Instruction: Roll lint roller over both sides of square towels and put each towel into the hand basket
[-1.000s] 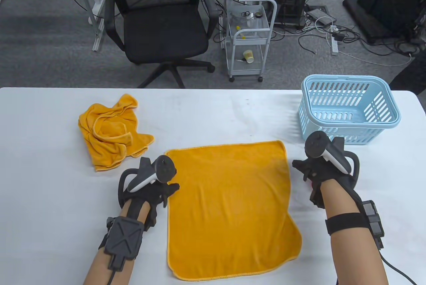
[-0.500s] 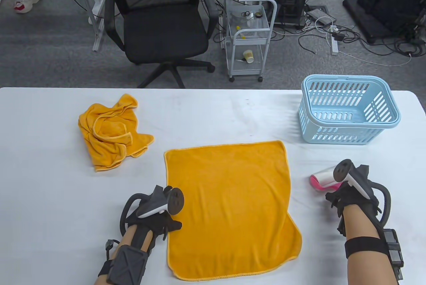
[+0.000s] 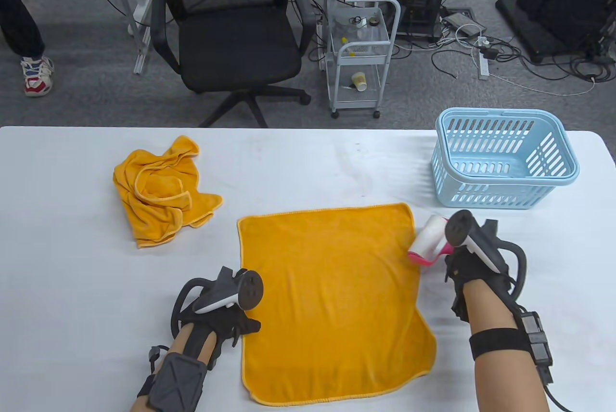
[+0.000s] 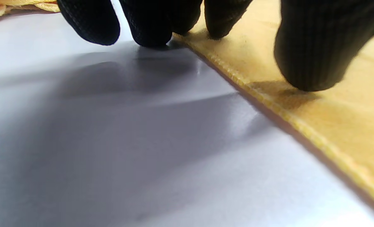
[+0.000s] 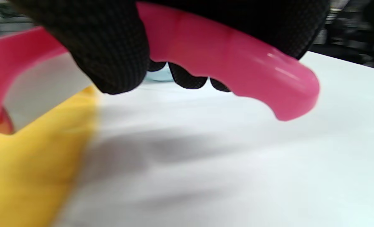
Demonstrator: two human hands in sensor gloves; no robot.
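Your right hand [image 3: 474, 267] has its fingers [image 5: 111, 47] and thumb curled round the pink handle of the lint roller [image 3: 429, 240], which you hold at the right edge of the spread towel [image 3: 332, 301]. In the table view the white roll sits at that towel's far right corner, tilted, with the pink frame below it; whether the roll touches the cloth cannot be told. In the right wrist view the handle's pink tail sticks out past your fingers above the white surface [image 5: 237, 176], with the yellow cloth at the left.

Your left hand [image 3: 226, 323] rests at the left edge of the same towel, about midway along it. Its fingers [image 4: 316, 47] point down, uncurled, and grip nothing: in the left wrist view two fingertips press on the yellow cloth just inside its stitched hem, and the others touch down on the bare surface right beside it.

The spread towel lies flat in the near middle of the surface, its near right corner bulging out a little. A second towel [image 3: 161, 190] of the same yellow lies crumpled at the far left, well apart from your hands. The light blue hand basket [image 3: 505, 157] stands at the far right, beyond your right hand.
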